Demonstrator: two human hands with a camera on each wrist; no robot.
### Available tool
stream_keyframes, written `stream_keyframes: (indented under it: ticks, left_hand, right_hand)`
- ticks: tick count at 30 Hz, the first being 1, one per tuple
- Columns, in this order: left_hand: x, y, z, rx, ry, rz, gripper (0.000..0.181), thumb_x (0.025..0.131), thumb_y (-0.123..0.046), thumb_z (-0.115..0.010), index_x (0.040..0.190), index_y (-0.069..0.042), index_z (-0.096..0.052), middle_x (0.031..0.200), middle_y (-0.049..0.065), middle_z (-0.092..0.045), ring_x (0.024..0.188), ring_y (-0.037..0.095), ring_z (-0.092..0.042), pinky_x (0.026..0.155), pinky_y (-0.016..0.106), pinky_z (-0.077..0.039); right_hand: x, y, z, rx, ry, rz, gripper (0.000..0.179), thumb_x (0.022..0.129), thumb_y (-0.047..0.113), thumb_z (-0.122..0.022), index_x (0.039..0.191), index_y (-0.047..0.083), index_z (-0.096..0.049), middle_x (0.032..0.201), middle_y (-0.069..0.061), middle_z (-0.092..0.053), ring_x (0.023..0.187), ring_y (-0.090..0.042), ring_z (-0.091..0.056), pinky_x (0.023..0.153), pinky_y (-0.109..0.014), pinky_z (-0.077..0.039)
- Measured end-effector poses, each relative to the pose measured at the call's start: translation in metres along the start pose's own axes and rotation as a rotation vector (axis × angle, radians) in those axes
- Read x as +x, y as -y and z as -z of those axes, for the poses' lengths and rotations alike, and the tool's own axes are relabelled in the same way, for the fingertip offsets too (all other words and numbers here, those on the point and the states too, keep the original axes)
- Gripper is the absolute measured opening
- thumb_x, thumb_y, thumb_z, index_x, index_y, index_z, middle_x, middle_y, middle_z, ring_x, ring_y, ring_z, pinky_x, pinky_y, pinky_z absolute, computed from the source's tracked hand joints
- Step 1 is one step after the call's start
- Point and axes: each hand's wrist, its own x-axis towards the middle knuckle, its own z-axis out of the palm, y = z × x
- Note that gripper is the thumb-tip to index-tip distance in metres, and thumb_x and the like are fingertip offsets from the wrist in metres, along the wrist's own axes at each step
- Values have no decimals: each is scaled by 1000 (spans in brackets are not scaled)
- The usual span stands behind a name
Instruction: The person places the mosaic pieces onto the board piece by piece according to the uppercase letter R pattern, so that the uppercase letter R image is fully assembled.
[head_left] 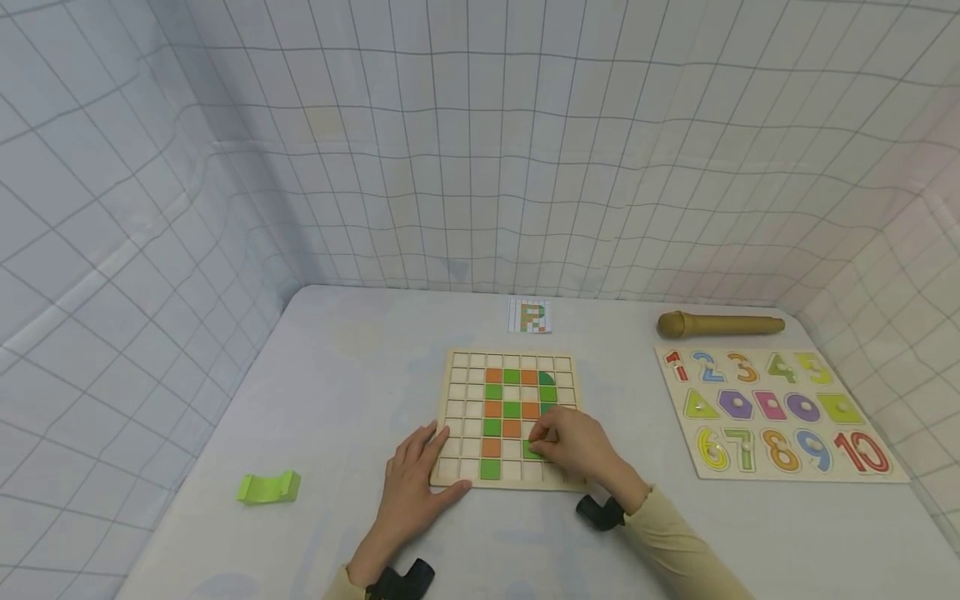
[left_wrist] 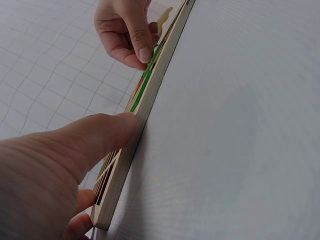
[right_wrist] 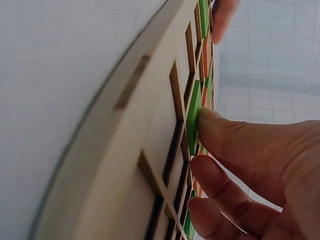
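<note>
A wooden grid board [head_left: 453,471] lies on the table, with green and orange square tiles in several of its cells. My right hand [head_left: 573,442] is over the board's right half, thumb and forefinger closed in at a green tile [head_left: 531,451]. In the right wrist view the thumb tip touches this green tile [right_wrist: 192,120], which sits at a cell of the grid, the other fingers curled beside it. My left hand [head_left: 411,479] rests at the board's front left corner with fingers spread. Its thumb [left_wrist: 112,129] lies against the front edge in the left wrist view.
Behind the board lies a small card [head_left: 530,316] with a coloured grid pattern. At the right are a number-and-shape puzzle board [head_left: 795,429] and a brown microphone-shaped object [head_left: 720,325]. A light green curved block [head_left: 268,488] lies far left. Gridded white cloth walls surround the table.
</note>
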Motion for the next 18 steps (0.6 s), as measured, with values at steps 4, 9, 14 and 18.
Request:
stream_keyframes:
  ticks: [4, 9, 14, 18]
  left_hand:
    - [0, 0, 0, 8, 0, 0, 79, 76, -44, -76, 139, -6, -48, 145, 13, -37, 131, 34, -28, 91, 52, -28]
    - [0, -1, 0, 6, 3, 4, 79, 76, -44, -76, 139, -6, -48, 145, 13, -37, 131, 34, -28, 93, 53, -27]
    - [0, -1, 1, 12, -10, -14, 78, 77, -42, -76, 139, -5, -48, 144, 15, -38, 130, 35, -29, 93, 54, -27]
    - [0, -1, 1, 15, -10, -12, 77, 77, -42, -76, 139, -5, -48, 144, 14, -38, 130, 36, -29, 93, 53, -27]
  right_hand:
    - [0, -1, -1, -5, 2, -4, 11, 79, 20, -79, 75, 24, -69, 74, 14, -54, 61, -3, -47, 54, -24, -41]
    - [-2, -1, 0, 10, 19, -14, 9, 79, 20, -78, 78, 22, -70, 76, 14, -55, 61, -3, -47, 54, -25, -40]
    - [-4, 1, 2, 23, 30, -7, 9, 78, 19, -79, 81, 17, -72, 78, 10, -56, 62, -5, -47, 54, -26, -40]
    - [-7, 1, 4, 10, 66, 21, 12, 79, 20, -79, 88, 16, -71, 82, 9, -56, 68, -8, -46, 60, -27, -41]
